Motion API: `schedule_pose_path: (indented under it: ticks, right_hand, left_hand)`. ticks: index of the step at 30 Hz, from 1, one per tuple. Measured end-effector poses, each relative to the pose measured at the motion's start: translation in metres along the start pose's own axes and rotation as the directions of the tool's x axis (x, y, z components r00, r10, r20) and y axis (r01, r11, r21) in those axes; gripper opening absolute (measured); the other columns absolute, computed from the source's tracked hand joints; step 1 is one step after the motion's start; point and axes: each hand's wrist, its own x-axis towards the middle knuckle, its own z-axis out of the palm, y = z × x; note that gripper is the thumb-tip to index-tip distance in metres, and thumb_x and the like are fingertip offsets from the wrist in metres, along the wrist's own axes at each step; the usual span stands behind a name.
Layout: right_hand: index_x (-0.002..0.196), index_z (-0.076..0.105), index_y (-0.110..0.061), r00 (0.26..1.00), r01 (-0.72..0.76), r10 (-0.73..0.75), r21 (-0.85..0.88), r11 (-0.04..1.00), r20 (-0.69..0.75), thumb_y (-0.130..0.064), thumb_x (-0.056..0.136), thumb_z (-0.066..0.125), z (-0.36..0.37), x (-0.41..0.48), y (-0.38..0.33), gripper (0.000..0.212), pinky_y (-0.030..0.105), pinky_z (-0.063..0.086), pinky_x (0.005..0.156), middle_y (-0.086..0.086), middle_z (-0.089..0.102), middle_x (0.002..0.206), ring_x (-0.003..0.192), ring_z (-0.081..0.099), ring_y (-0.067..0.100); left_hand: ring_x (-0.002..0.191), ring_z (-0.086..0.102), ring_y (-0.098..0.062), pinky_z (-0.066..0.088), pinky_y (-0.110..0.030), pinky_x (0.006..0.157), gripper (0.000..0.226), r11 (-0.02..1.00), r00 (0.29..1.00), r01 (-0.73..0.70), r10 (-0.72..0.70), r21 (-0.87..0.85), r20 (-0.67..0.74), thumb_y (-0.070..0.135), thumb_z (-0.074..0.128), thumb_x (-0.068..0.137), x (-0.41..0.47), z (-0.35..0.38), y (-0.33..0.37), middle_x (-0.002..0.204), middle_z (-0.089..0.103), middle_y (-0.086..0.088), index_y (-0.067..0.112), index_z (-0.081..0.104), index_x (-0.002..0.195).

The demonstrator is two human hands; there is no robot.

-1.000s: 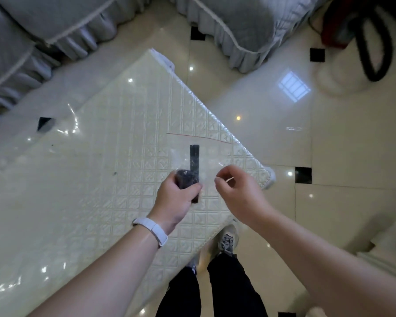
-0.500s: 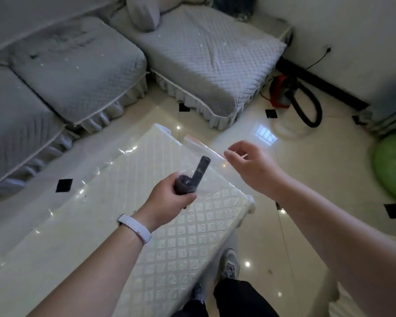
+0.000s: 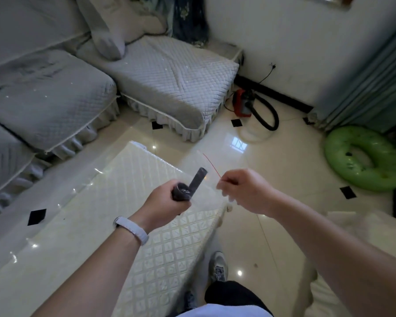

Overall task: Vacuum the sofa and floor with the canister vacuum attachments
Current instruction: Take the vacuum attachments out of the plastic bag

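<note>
My left hand (image 3: 165, 203) grips dark grey vacuum attachments (image 3: 189, 185) through a clear plastic bag (image 3: 207, 170) with a red seal line. My right hand (image 3: 245, 191) pinches the bag's open edge beside them. The red canister vacuum (image 3: 242, 102) with its black hose (image 3: 266, 115) stands on the tiled floor (image 3: 272, 225) by the far wall, beside the grey quilted sofa (image 3: 169, 81).
A glass-topped white coffee table (image 3: 114, 216) stands right in front of me. A green inflatable ring (image 3: 361, 156) lies at the right near teal curtains (image 3: 375, 72). A white cushion (image 3: 361, 229) is at my right. My shoes (image 3: 218, 266) show below.
My head has tilted up, bringing the sofa, the vacuum and the wall into view. Both hands have risen with the bag, and my right hand has closed on its edge.
</note>
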Motion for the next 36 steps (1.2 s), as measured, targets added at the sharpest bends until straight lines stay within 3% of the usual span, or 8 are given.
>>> schedule_pose_path:
  ticks: [7,11,13,16,20,24,27,36]
  right_hand:
    - [0.061,0.059,-0.023,0.994,0.019,-0.009,0.093,0.996,-0.105,-0.022,0.092,0.070,-0.002,-0.021,0.013,0.033,0.026,0.044,0.059,-0.008,0.059,0.059,0.058,0.054,0.013]
    - [0.057,0.054,-0.024,0.989,0.048,-0.036,0.079,0.996,-0.146,-0.021,0.089,0.074,-0.008,-0.032,0.015,0.038,0.028,0.041,0.057,-0.009,0.051,0.056,0.057,0.047,0.015]
    - [0.058,0.052,-0.024,0.988,0.043,-0.037,0.036,0.998,-0.148,-0.019,0.090,0.073,-0.010,-0.038,0.014,0.039,0.021,0.038,0.050,-0.007,0.049,0.058,0.053,0.043,0.011]
    - [0.057,0.049,-0.023,0.985,0.022,-0.024,-0.016,1.000,-0.170,-0.019,0.090,0.073,-0.012,-0.045,0.016,0.041,0.020,0.031,0.048,-0.008,0.046,0.058,0.052,0.038,0.009]
    - [0.060,0.051,-0.024,0.986,-0.006,-0.002,-0.048,0.999,-0.164,-0.026,0.090,0.074,-0.008,-0.052,0.021,0.038,0.025,0.034,0.053,-0.008,0.048,0.060,0.054,0.040,0.010]
    - [0.059,0.053,-0.026,0.986,-0.035,0.026,-0.051,0.998,-0.166,-0.029,0.089,0.073,-0.005,-0.056,0.026,0.036,0.028,0.035,0.054,-0.009,0.049,0.058,0.054,0.040,0.010]
    - [0.057,0.050,-0.025,0.980,-0.037,0.034,-0.015,0.999,-0.194,-0.032,0.089,0.072,-0.003,-0.056,0.032,0.040,0.029,0.034,0.056,-0.007,0.046,0.055,0.055,0.039,0.013]
    - [0.064,0.048,-0.020,0.948,-0.164,0.162,0.017,0.986,-0.274,-0.026,0.090,0.058,0.002,-0.062,0.045,0.030,0.029,0.029,0.053,-0.005,0.047,0.058,0.053,0.038,0.015]
  left_hand:
    - [0.067,0.068,-0.015,0.051,-0.026,0.066,0.030,0.997,0.997,-0.019,0.025,-0.071,0.075,0.001,0.070,0.081,-0.003,0.021,0.008,0.081,0.072,-0.012,0.020,0.063,0.103]
    - [0.116,0.057,-0.005,0.044,-0.027,0.098,0.070,0.998,0.992,-0.054,0.055,-0.008,0.110,0.025,0.082,0.078,-0.002,0.033,0.001,0.126,0.060,0.010,0.028,0.047,0.138]
    - [0.126,0.046,-0.003,0.036,-0.017,0.100,0.078,0.995,0.994,-0.103,0.103,-0.006,0.045,0.037,0.079,0.075,-0.006,0.039,0.003,0.135,0.050,0.014,0.028,0.042,0.143]
    - [0.114,0.055,-0.003,0.039,-0.013,0.085,0.055,0.988,0.988,-0.131,0.124,-0.084,-0.088,0.049,0.064,0.077,-0.016,0.054,0.017,0.123,0.057,0.015,0.027,0.056,0.126]
    - [0.067,0.057,-0.012,0.049,-0.036,0.066,0.060,0.971,0.999,-0.010,-0.001,-0.237,-0.045,0.067,0.056,0.080,-0.021,0.074,0.048,0.075,0.063,0.005,0.008,0.063,0.088]
    - [0.057,0.056,-0.014,0.044,-0.018,0.051,0.034,0.928,0.992,0.118,-0.096,-0.353,0.081,0.035,0.059,0.098,-0.016,0.084,0.067,0.068,0.062,-0.006,0.007,0.062,0.078]
    - [0.056,0.053,-0.019,0.045,-0.026,0.055,0.016,0.928,0.989,0.143,-0.121,-0.343,0.084,0.009,0.055,0.091,-0.012,0.084,0.067,0.067,0.060,-0.008,0.006,0.059,0.077]
    - [0.057,0.053,-0.016,0.040,-0.013,0.045,0.034,0.975,0.998,0.055,-0.052,-0.217,0.019,0.001,0.053,0.092,-0.014,0.051,0.066,0.062,0.057,-0.006,0.011,0.057,0.060]
